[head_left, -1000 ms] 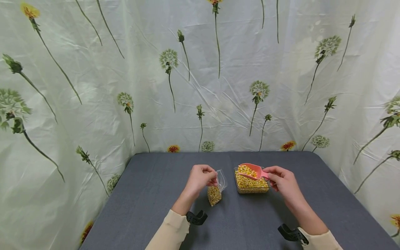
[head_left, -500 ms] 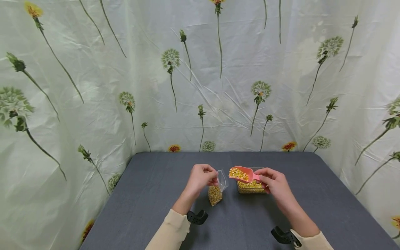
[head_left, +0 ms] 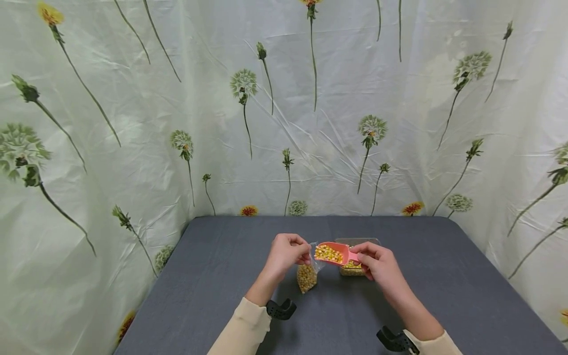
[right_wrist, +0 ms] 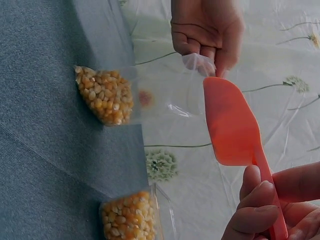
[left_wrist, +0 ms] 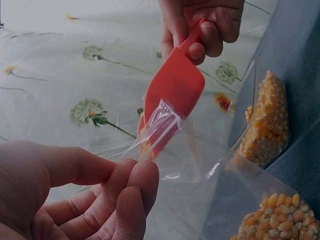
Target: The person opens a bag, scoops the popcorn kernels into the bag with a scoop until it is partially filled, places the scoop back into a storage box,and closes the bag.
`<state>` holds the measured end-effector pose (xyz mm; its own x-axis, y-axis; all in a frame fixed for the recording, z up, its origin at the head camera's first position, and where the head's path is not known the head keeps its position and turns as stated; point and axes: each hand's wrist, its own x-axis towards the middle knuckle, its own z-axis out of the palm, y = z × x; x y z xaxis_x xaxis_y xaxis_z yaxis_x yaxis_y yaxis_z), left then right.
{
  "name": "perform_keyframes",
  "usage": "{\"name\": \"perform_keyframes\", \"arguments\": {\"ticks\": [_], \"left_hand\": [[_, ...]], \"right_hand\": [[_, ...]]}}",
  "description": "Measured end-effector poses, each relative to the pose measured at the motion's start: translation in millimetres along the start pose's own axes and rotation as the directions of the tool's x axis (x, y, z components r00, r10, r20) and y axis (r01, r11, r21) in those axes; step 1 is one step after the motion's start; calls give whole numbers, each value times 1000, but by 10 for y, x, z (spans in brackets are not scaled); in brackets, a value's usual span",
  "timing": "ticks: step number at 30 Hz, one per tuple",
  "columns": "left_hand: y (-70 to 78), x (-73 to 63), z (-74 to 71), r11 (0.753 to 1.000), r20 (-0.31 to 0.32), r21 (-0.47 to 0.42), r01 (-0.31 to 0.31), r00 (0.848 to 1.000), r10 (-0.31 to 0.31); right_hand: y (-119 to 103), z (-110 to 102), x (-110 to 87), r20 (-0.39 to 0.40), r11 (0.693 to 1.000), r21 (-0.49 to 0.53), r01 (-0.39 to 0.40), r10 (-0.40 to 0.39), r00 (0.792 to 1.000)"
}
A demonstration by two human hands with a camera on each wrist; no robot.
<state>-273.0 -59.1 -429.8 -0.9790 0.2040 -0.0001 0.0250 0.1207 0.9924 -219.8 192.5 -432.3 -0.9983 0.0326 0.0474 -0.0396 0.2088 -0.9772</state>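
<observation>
My left hand (head_left: 288,254) pinches the top edge of a clear plastic bag (left_wrist: 197,150), whose lower part is filled with corn kernels (left_wrist: 277,220). The bag hangs with its bottom corner down toward the table. In my right hand (head_left: 377,261) is the handle of a pink scoop (head_left: 337,254), heaped with yellow kernels. The scoop's front lip is right at the bag's mouth, just beside my left fingertips; in the left wrist view its tip shows behind the clear film. From the right wrist view only the scoop's underside (right_wrist: 230,125) shows.
Behind the scoop and right hand stands a clear rectangular container (head_left: 352,272) of corn kernels, partly covered by them in the head view. Everything is over a dark grey table (head_left: 222,276). A white curtain with dandelion print (head_left: 266,123) hangs behind the table.
My right hand has carried the loaded scoop leftward from above the container to the bag's mouth. My left hand keeps its hold on the bag in nearly the same spot.
</observation>
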Motion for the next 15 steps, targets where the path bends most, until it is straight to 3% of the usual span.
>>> {"name": "perform_keyframes", "arguments": {"ticks": [15], "left_hand": [[11,-9,14,1000,4,8,-14,1000,14]], "right_hand": [[10,176,23,-7,999,-39,5,-5,1000]]}}
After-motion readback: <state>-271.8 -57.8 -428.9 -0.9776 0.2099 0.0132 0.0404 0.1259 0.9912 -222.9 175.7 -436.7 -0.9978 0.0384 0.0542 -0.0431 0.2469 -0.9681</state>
